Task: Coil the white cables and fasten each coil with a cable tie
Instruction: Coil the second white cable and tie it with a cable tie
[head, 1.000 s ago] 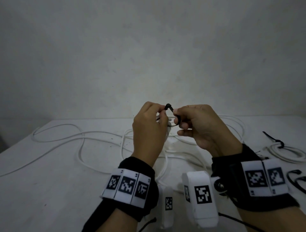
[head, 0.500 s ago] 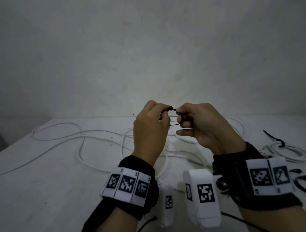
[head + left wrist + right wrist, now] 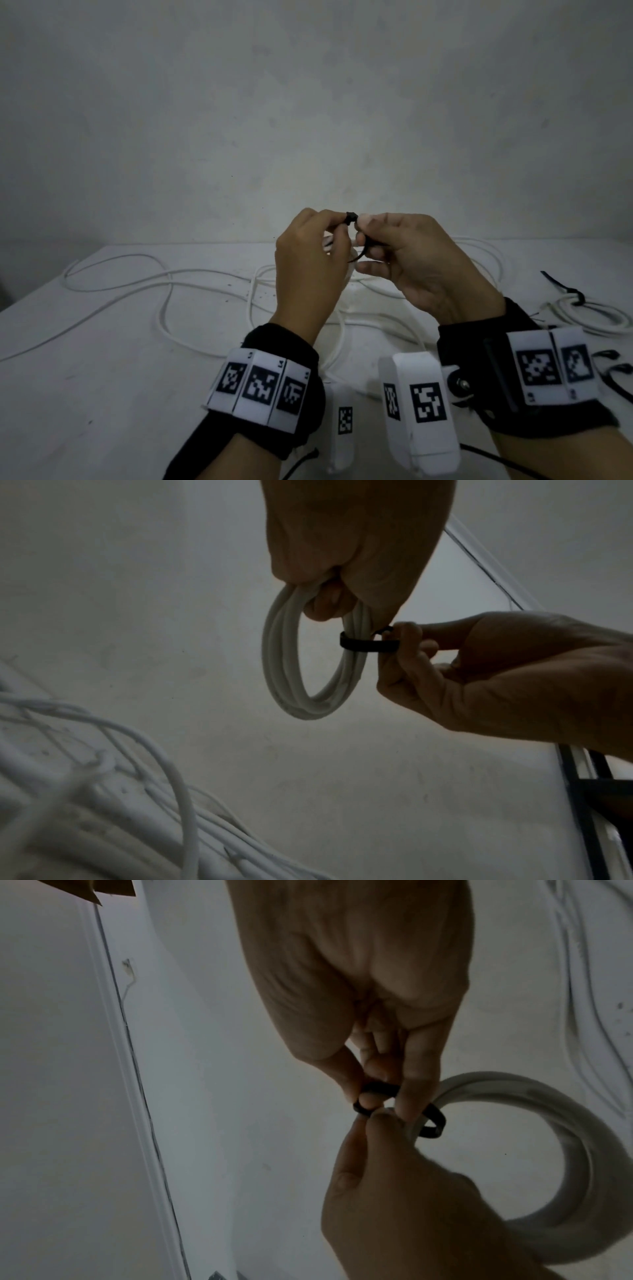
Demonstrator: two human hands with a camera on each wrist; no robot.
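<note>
Both hands are raised above the table [image 3: 102, 394], close together. My left hand [image 3: 337, 228] grips a small coil of white cable [image 3: 284, 669], which hangs from its curled fingers. A black cable tie [image 3: 366, 643] is looped round one side of the coil. My right hand [image 3: 363, 236] pinches the tie [image 3: 377, 1089] between thumb and fingers beside the coil [image 3: 565, 1123]. The left thumb and forefinger also touch the tie's head [image 3: 351, 217]. In the head view the coil is mostly hidden behind the hands.
Loose white cables [image 3: 164, 274] sprawl across the table behind and left of the hands. A coil fastened with a black tie [image 3: 589, 311] lies at the right. Spare black ties [image 3: 613, 363] lie near the right edge. A plain wall stands behind.
Both hands stay raised and together. The right fingers have shifted their hold on the tie, and the tie's head now sits slightly higher between the fingertips.
</note>
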